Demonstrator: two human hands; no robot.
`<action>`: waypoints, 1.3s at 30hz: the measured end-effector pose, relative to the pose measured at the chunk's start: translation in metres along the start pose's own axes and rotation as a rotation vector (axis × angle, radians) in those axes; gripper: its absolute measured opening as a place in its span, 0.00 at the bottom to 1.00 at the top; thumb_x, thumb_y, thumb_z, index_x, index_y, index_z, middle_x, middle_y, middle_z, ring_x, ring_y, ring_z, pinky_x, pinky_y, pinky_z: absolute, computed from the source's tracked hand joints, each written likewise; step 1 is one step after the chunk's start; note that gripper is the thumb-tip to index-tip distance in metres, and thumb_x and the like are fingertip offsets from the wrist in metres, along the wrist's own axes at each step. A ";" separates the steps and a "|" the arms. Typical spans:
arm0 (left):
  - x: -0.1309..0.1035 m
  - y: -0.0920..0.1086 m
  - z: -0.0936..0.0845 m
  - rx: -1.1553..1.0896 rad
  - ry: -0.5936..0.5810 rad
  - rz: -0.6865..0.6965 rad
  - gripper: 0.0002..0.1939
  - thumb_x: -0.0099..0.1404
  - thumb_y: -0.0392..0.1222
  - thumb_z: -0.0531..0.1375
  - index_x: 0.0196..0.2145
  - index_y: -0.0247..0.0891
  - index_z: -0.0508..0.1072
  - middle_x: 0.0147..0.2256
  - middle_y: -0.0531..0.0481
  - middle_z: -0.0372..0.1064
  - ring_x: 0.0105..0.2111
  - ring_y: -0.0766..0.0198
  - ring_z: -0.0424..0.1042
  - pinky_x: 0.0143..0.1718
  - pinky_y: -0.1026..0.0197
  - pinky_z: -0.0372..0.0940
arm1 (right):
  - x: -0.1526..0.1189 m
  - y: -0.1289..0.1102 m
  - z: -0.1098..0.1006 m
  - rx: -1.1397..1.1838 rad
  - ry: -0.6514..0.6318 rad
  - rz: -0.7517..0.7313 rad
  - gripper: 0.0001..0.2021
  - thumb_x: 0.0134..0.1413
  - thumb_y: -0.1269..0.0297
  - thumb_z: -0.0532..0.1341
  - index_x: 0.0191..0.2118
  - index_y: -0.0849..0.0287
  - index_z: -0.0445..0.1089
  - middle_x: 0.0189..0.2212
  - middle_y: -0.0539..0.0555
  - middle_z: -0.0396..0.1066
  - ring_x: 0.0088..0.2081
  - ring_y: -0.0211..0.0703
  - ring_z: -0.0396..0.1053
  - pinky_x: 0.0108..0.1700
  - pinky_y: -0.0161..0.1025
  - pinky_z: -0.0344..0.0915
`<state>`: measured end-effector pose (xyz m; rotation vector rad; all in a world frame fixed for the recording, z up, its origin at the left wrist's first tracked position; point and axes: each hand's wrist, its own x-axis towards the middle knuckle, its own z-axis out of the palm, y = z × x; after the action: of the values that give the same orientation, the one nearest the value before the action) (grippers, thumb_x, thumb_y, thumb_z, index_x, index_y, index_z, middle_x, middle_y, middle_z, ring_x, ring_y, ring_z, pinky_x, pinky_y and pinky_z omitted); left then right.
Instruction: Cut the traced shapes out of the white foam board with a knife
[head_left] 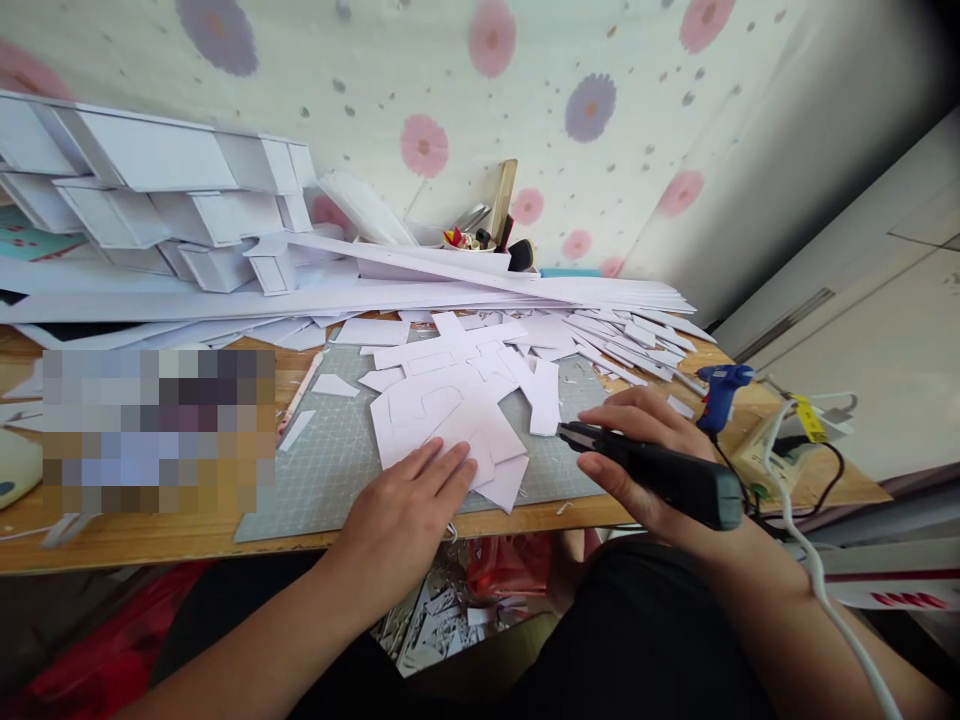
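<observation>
My left hand [412, 500] lies flat, fingers stretched out, on a stack of cut white foam board pieces [420, 410]. Pencil or cut outlines show on the top pieces. In my right hand [652, 430] is a black utility knife [667, 475], its tip end pointing left, held above the right part of the grey cutting mat [292, 500]. The tip appears close to a small white piece [544, 400], but whether they touch I cannot tell. The palm side of my right hand is partly hidden by the knife.
A folded white board model [165, 200] stands at the back left. Thin offcuts [630, 335] pile at the back right. A blue glue gun [724, 390] and a power strip with cables [780, 450] sit at the right edge. Scraps lie in a box [442, 620] below the table.
</observation>
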<state>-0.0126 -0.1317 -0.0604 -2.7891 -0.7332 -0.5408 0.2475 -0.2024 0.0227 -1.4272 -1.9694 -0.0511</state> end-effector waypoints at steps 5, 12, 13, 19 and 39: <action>-0.002 0.002 0.000 0.041 0.000 0.002 0.25 0.62 0.23 0.49 0.54 0.30 0.71 0.56 0.41 0.67 0.54 0.47 0.68 0.52 0.48 0.68 | 0.007 -0.007 0.015 0.089 0.094 0.060 0.16 0.56 0.50 0.62 0.42 0.57 0.73 0.29 0.54 0.69 0.30 0.42 0.70 0.33 0.38 0.68; -0.002 0.001 0.001 0.025 0.052 0.002 0.23 0.64 0.26 0.48 0.52 0.31 0.73 0.54 0.41 0.69 0.52 0.48 0.70 0.49 0.49 0.70 | 0.013 -0.009 0.040 0.251 0.086 0.265 0.16 0.54 0.49 0.63 0.42 0.56 0.74 0.35 0.54 0.77 0.35 0.46 0.75 0.36 0.39 0.73; -0.002 0.000 0.001 0.019 0.058 0.005 0.23 0.64 0.26 0.47 0.52 0.32 0.73 0.54 0.42 0.69 0.52 0.49 0.70 0.49 0.50 0.70 | 0.013 -0.008 0.043 0.267 0.070 0.279 0.16 0.54 0.50 0.63 0.42 0.56 0.74 0.35 0.54 0.77 0.35 0.46 0.75 0.36 0.39 0.73; -0.003 -0.003 0.003 -0.037 0.131 -0.014 0.23 0.64 0.26 0.47 0.51 0.34 0.73 0.53 0.44 0.70 0.52 0.50 0.71 0.49 0.50 0.71 | 0.012 -0.006 0.052 0.332 -0.054 0.309 0.12 0.53 0.60 0.66 0.43 0.55 0.73 0.38 0.52 0.78 0.38 0.44 0.76 0.39 0.37 0.74; -0.004 -0.005 0.006 -0.089 0.156 -0.024 0.20 0.65 0.28 0.52 0.51 0.34 0.74 0.54 0.45 0.70 0.52 0.50 0.71 0.50 0.51 0.71 | 0.010 -0.003 0.056 0.334 -0.100 0.314 0.13 0.54 0.59 0.66 0.45 0.53 0.73 0.38 0.52 0.77 0.36 0.44 0.76 0.40 0.37 0.74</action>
<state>-0.0164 -0.1271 -0.0667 -2.7813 -0.7260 -0.8043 0.2147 -0.1721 -0.0134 -1.5142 -1.7079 0.4768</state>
